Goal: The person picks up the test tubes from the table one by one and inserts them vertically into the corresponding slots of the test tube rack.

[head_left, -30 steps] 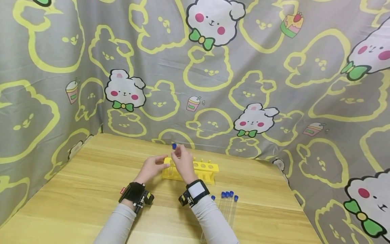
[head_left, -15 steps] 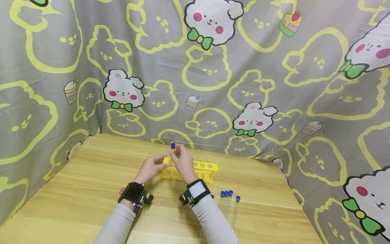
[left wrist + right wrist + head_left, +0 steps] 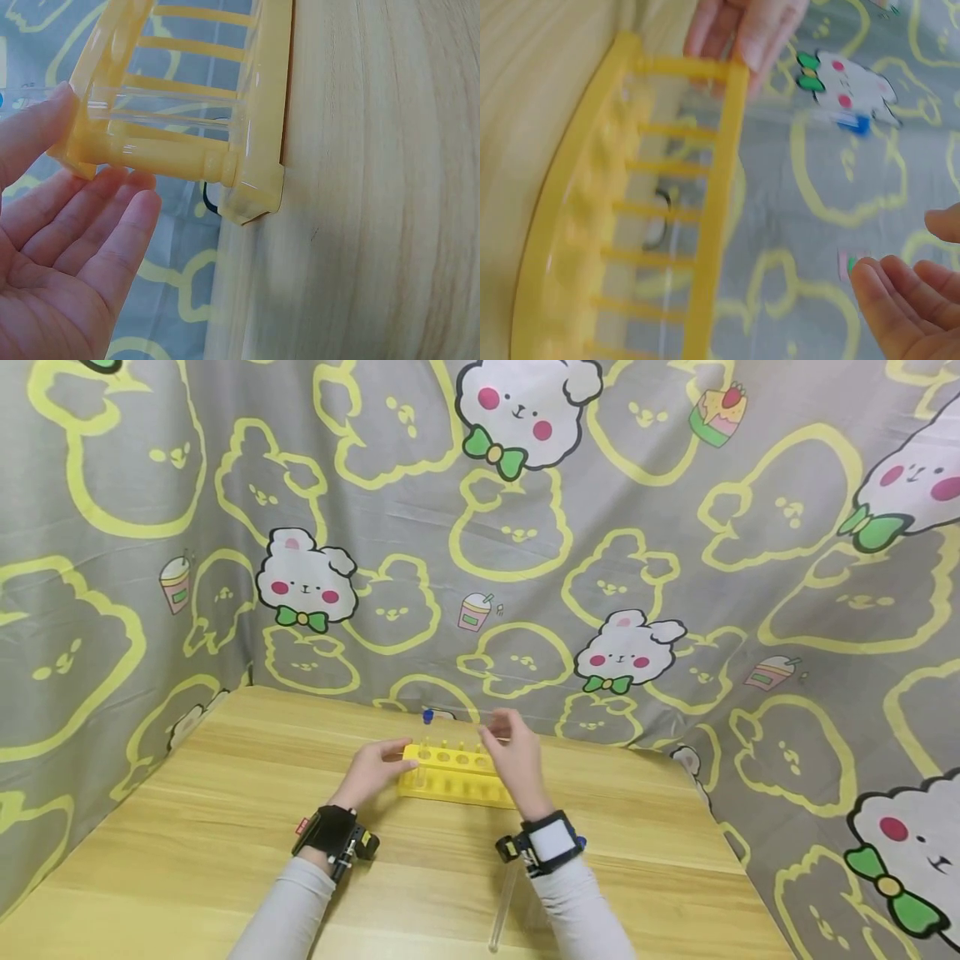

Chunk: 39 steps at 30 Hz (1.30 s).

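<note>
The yellow rack [image 3: 453,771] at the table's [image 3: 187,827] far edge is being steadied by the left hand [image 3: 372,770], fingers relaxed against its end. A capped tube [image 3: 427,737] is standing in it. The right hand [image 3: 513,758], loosely spread, empty, is hovering above; the rack could be knocked over.

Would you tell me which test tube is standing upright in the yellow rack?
The blue-capped test tube at the rack's left end, beside the left hand; the other tube lies flat on the table.
</note>
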Each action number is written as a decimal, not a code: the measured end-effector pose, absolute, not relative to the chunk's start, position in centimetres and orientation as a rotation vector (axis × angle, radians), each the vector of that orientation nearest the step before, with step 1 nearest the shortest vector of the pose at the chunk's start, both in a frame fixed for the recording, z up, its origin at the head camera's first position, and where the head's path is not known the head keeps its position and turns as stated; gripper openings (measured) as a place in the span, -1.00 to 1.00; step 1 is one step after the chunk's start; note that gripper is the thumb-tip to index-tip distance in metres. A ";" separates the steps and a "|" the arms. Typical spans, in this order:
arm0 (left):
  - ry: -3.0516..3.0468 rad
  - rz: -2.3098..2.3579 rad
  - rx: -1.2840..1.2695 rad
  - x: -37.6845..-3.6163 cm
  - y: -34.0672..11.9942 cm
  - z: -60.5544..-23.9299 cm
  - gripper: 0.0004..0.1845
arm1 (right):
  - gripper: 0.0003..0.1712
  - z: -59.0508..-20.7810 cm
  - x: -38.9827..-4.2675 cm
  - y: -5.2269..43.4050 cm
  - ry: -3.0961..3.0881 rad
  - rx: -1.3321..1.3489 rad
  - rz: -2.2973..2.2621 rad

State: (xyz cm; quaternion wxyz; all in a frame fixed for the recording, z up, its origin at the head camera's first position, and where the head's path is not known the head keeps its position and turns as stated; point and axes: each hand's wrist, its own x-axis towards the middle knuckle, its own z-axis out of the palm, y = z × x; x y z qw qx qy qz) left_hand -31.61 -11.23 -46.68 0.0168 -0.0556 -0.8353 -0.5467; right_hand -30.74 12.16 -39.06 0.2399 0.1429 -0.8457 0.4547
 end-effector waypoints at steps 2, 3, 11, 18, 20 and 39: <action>-2.599 -1.693 -0.175 -31.6 -11.2 -46.7 -0.41 | -0.65 -38.9 -30.2 13.9 -2.309 0.346 1.239; -2.601 -1.690 -0.174 -31.6 -11.2 -46.7 -0.41 | -0.65 -38.9 -29.9 14.8 -2.310 0.315 1.236; -2.606 -1.672 -0.176 -31.5 -11.5 -46.3 -0.40 | -0.63 -39.8 -27.7 21.2 -2.378 0.138 1.173; -2.601 -1.679 -0.184 -31.5 -11.5 -46.2 -0.40 | -0.70 -41.4 -25.5 24.7 -2.507 0.019 0.975; -2.600 -1.680 -0.181 -31.5 -11.5 -46.2 -0.41 | -0.72 -41.9 -25.0 25.3 -2.552 -0.002 0.931; -2.595 -1.709 -0.171 -31.5 -11.1 -46.5 -0.41 | -0.50 -45.4 -23.3 27.4 -3.041 -0.237 0.759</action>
